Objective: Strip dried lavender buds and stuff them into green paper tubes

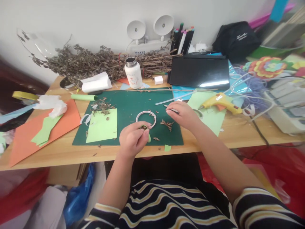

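My left hand is closed around a small rolled piece of green paper, with dark dried bits at its top. My right hand grips a slim, dark, pointed tool whose exact kind I cannot make out; its tip points left. Between the hands, a white ring lies on the green cutting mat. Dried leaf pieces lie on the mat below my right hand. Left of my left hand is a light green paper sheet, with dried plant crumbs at its top edge.
A white open-topped bottle stands behind the mat, before a bundle of dried plants. To the right are a yellow glue gun, a black tablet-like slab and loose cables. Orange paper covers the left side of the table.
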{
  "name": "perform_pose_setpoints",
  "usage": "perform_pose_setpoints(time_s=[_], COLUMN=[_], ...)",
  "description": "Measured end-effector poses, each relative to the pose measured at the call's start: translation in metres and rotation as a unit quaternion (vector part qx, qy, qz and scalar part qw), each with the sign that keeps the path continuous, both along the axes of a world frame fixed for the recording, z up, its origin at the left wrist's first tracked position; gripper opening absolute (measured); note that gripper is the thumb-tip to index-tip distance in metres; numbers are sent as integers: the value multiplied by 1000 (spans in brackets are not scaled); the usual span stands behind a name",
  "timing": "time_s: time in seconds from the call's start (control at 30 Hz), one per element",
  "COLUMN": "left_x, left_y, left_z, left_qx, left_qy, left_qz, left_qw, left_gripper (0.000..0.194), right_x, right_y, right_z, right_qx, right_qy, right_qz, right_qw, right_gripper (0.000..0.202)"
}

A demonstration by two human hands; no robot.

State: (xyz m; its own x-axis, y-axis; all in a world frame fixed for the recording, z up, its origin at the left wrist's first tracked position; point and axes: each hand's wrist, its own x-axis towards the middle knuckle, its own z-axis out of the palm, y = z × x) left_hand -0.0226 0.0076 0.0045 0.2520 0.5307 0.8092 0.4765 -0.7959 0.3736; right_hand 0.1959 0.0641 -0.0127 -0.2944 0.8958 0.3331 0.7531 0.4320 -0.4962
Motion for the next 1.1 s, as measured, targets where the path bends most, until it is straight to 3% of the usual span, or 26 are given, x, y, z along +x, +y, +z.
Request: perform_pose_setpoints(time_s=[0.1, 0.23, 0.33, 0.43, 0.5, 0.57, 0.67, 0.73, 0.83, 0.87, 0.97, 1.03, 1.1], left_x=[0, -2, -7, -16, -22, -27, -33, -36, -37, -35, -24, -16, -11], left_y=[3, 3, -2, -5, -6, -6, -12, -20, -33, -36, -38, -35, -33], left_z=[-4, 3, 21, 34, 34, 29, 21, 22, 35, 40, 52, 52, 46], left_qx=[-29, -56, -118, -245, -325, -371, -396, -429, -477, -471, -343, -261, -207], left_qy=[-46, -236, -393, -509, -545, -546, -499, -409, -161, -64, 166, 227, 218], left_qz=[-42, -97, -81, -59, -61, -72, -105, -164, -235, -218, -130, -106, -113], left_qw=[998, 965, 909, 823, 770, 748, 764, 789, 832, 853, 916, 932, 947], left_gripper=[16, 10, 14, 18, 21, 25, 31, 31, 24, 19, 15, 13, 18], right_x=[-3, 17, 35, 45, 49, 52, 60, 64, 63, 61, 47, 36, 27], right_y=[1, 4, 1, -5, -9, -12, -20, -26, -29, -25, 1, 26, 48], right_z=[3, 8, 9, 9, 10, 10, 9, 9, 11, 12, 16, 14, 6], right_qx=[-9, -48, -77, -70, -64, -63, -46, -15, 50, 75, 105, 62, 22], right_qy=[-63, -158, -213, -220, -212, -195, -155, -123, -73, -61, -75, -133, -210], right_qz=[-11, -131, -180, -173, -177, -194, -223, -228, -196, -183, -148, -122, -105], right_qw=[998, 978, 957, 957, 959, 959, 961, 966, 977, 978, 981, 982, 972], right_gripper=[31, 36, 38, 38, 38, 38, 36, 34, 31, 31, 35, 36, 34])
